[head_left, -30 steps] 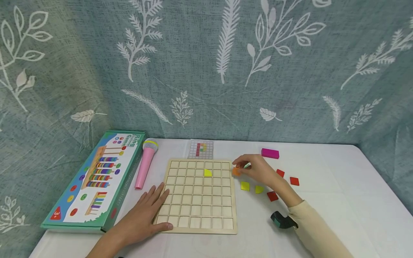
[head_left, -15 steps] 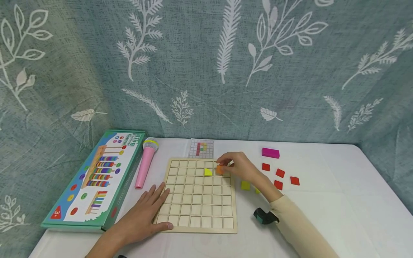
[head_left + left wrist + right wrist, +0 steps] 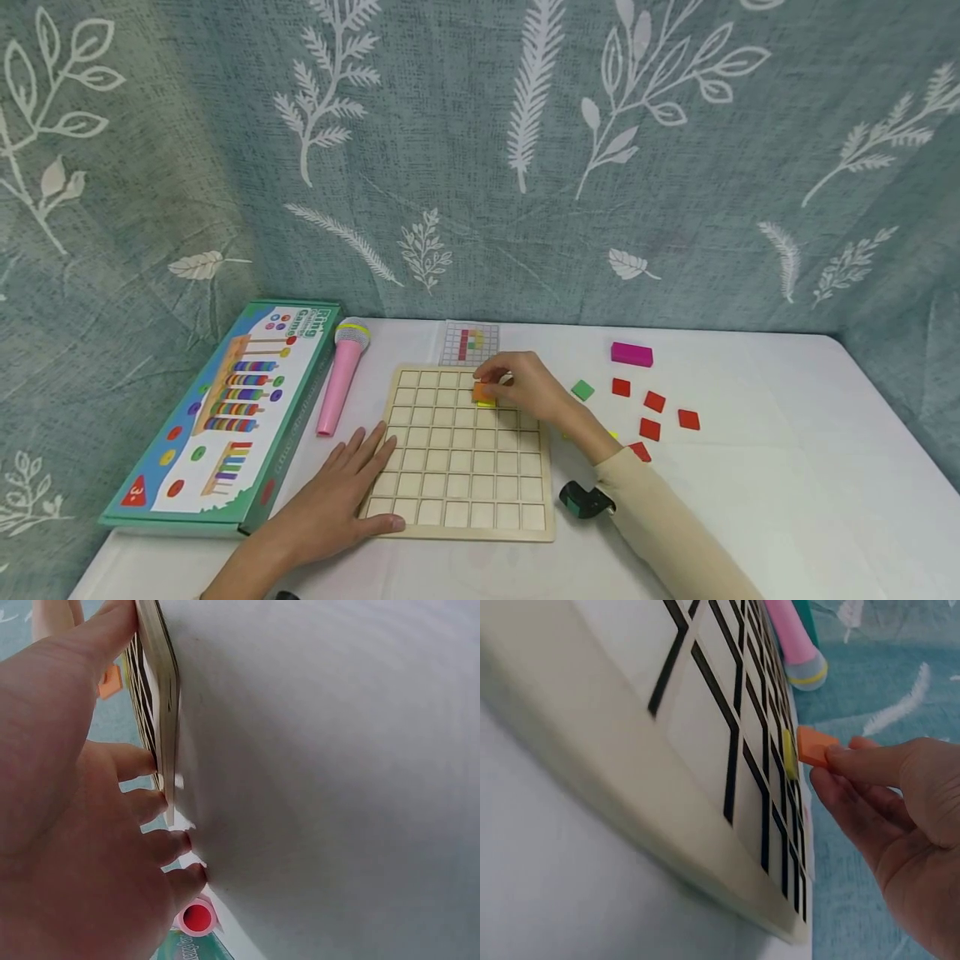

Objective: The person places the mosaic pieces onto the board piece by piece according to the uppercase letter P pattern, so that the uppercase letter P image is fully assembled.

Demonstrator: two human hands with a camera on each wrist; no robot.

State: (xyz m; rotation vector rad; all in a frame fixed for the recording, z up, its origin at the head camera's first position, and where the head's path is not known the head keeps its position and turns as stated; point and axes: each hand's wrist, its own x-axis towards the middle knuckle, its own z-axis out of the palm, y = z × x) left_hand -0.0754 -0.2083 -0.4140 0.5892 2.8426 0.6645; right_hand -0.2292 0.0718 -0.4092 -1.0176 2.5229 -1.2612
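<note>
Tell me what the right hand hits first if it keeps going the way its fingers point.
Probably the yellow piece already in the wooden grid board: the right hand pinches an orange piece just above it, though the exact gap is unclear.

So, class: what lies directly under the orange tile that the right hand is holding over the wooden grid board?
A yellow piece sits in a board cell just beneath the orange tile, which the right hand pinches. Most of it is covered, so its shape cannot be seen.

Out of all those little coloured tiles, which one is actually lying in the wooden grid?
The yellow tile, seated in a cell near the top of the wooden grid board. The orange tile is pinched in the right hand just above it; the red tiles and green tile lie on the table.
</note>
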